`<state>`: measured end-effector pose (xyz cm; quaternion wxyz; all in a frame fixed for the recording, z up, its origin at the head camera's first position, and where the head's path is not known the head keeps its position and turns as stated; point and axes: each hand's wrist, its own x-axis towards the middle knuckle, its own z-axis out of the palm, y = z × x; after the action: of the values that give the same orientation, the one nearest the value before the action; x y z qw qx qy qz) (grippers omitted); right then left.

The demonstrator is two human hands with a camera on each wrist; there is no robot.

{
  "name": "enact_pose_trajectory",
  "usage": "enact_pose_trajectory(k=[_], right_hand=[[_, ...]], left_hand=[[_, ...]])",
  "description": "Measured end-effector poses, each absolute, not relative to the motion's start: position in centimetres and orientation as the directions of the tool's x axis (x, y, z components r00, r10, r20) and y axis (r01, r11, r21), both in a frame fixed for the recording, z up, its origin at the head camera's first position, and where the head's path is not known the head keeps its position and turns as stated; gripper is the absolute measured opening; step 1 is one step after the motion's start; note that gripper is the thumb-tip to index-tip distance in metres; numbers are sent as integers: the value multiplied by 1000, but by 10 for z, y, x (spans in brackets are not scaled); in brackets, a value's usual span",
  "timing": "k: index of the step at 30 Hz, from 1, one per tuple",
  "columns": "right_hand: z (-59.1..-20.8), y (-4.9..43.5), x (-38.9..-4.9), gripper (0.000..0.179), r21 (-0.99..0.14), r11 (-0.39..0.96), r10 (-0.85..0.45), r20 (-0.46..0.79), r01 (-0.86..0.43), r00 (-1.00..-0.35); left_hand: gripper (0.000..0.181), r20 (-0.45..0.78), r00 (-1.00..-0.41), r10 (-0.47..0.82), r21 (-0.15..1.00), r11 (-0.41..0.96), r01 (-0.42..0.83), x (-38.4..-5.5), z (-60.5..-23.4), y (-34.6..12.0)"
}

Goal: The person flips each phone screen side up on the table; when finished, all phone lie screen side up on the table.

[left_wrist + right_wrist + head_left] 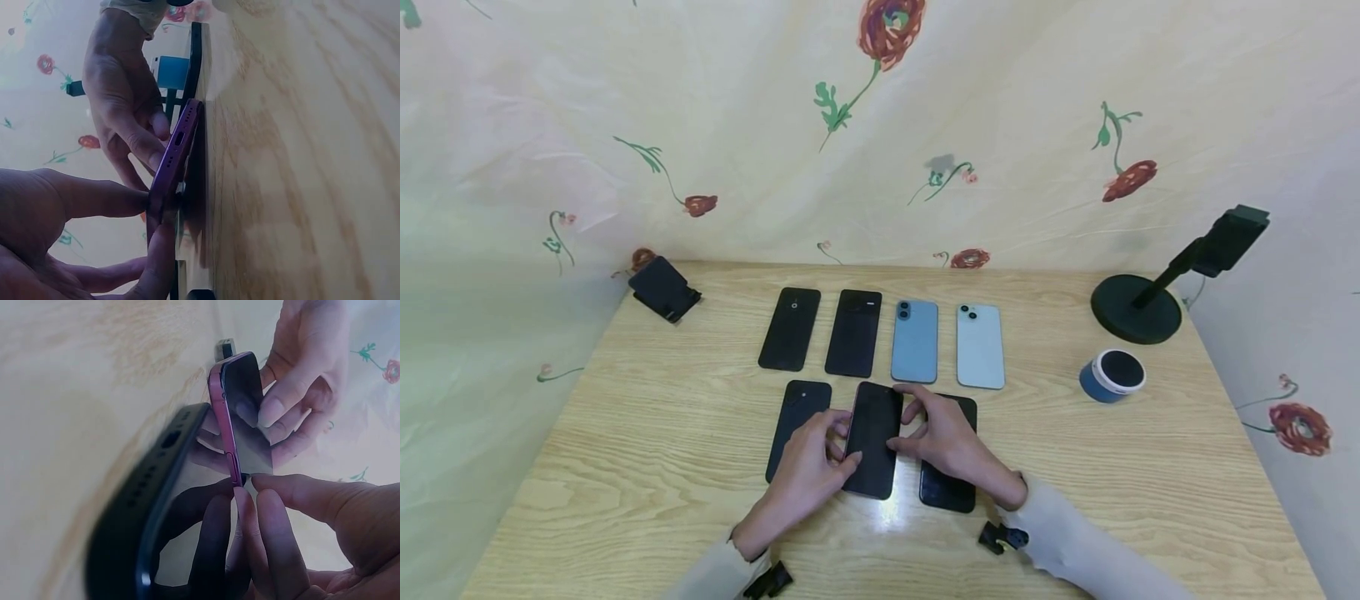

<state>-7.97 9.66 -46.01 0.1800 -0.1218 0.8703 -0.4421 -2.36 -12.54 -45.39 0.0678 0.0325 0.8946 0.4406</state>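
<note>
A smartphone (876, 442) with a glossy dark screen faces up between both hands, near the middle of the table. Its pink-purple frame (167, 164) shows in the wrist views, tilted with one side raised off the wood. The left hand (808, 467) pinches the phone's left edge, thumb on the screen side and fingers at the edge and underneath. At the opposite edge, the right hand (947, 433) holds it between thumb and fingers. That hand is over a black phone (947, 493) lying screen up. Beside the left hand lies a dark phone (796, 414), back up.
Behind lies a row of phones: two black ones (790, 329) (853, 333), a blue one (914, 346) and a pale blue one (981, 350). A black phone stand (1138, 312) and a blue jar (1101, 383) stand right. Another small black stand (662, 287) sits at the back left.
</note>
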Motion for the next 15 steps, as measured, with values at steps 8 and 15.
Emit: enact_pose_trajectory(k=[8, 15], right_hand=[[-459, 97, -83, 76, -793, 606, -352, -203, -57, -914], [-458, 97, -84, 75, -787, 614, -350, -203, -61, -914]], left_hand=[[47, -112, -986, 123, 750, 661, -2, -27, -454, -123], [50, -154, -978, 137, 714, 700, -14, -31, -455, -121]])
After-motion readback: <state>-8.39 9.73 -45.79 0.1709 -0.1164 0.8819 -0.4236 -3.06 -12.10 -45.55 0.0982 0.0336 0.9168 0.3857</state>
